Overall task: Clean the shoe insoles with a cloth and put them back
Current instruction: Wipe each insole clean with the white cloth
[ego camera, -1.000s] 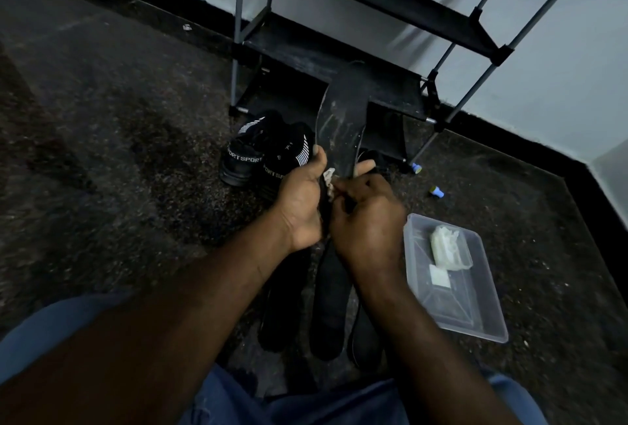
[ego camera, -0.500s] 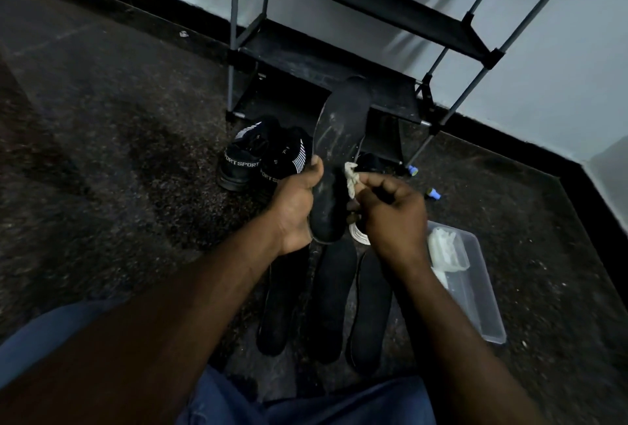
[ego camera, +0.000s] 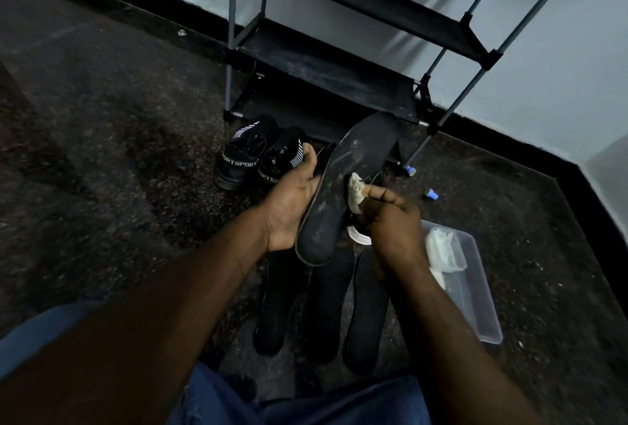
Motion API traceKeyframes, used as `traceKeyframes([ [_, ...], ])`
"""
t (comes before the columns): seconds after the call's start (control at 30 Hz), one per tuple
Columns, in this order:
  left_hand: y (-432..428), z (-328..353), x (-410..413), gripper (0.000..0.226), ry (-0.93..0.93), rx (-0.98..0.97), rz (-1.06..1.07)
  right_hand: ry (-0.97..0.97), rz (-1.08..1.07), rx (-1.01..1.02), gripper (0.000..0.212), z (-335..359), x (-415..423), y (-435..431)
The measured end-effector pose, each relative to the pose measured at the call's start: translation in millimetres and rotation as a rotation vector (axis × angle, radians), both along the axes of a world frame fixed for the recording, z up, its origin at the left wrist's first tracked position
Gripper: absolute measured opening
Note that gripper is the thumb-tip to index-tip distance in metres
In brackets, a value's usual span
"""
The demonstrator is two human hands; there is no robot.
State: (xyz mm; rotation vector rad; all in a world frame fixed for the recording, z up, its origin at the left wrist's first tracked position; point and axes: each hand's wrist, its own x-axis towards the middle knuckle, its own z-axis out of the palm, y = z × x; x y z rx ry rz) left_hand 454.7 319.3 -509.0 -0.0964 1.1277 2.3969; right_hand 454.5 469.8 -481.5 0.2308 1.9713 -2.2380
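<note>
Wiping under way: left hand [ego camera: 292,200] holds dusty black foam insole [ego camera: 339,193], right hand [ego camera: 394,220] pinches crumpled whitish cloth [ego camera: 356,191] against it; three dark insoles [ego camera: 326,305] lie on floor, judged not yet refitted

The fingers of my left hand [ego camera: 292,200] are hidden behind the insole [ego camera: 343,193]. My right hand [ego camera: 394,231] covers most of the cloth [ego camera: 356,191] and 1 corner of the tray [ego camera: 475,288]. The far ends of the 3 floor insoles [ego camera: 326,309] are occluded. The rack [ego camera: 356,67] is cut off at the top edge.

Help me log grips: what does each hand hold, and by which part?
The left hand holds the dusty insole by one long edge, toward the heel; the right hand pinches the white cloth by its lower end.
</note>
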Motion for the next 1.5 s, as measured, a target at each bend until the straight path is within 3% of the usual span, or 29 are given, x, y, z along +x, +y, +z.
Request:
traceKeyframes([
  [0.17,-11.0,-2.8,-7.7,0.093,0.000,0.007,0.153,-0.018,0.130,-0.034,0.018,-13.4,11.1,-4.3],
  [0.37,-14.6,-0.9,-7.1,0.074,-0.011,0.112,0.137,-0.024,0.240,-0.005,0.020,-12.4,18.6,-8.8],
  [0.47,-14.6,1.9,-6.4,0.070,-0.037,0.084,0.153,0.042,0.220,0.189,0.025,-9.1,17.2,-5.2],
  [0.6,-19.9,1.0,-8.1,0.066,-0.049,0.099,0.203,0.231,0.036,0.432,0.008,-6.5,11.1,-4.2],
  [0.7,-19.7,4.6,-5.2,0.058,-0.046,0.132,0.215,0.262,0.030,0.407,0.013,10.6,7.2,-13.2],
  [0.8,-16.1,2.5,-5.5,0.068,-0.031,0.173,0.180,0.340,0.008,0.444,0.014,22.9,-6.7,-30.9],
  [0.93,-14.3,3.1,-6.0,0.049,-0.065,0.182,0.164,0.395,0.028,0.518,0.015,29.1,-26.5,-47.6],
  [1.2,-15.1,0.7,-7.7,0.038,-0.113,0.157,0.276,0.635,0.021,0.910,0.019,12.6,-19.6,-67.2],
  [1.5,-23.6,-1.4,-7.7,0.054,-0.084,0.104,0.423,0.629,0.171,0.892,0.021,3.8,7.9,-73.0],
])
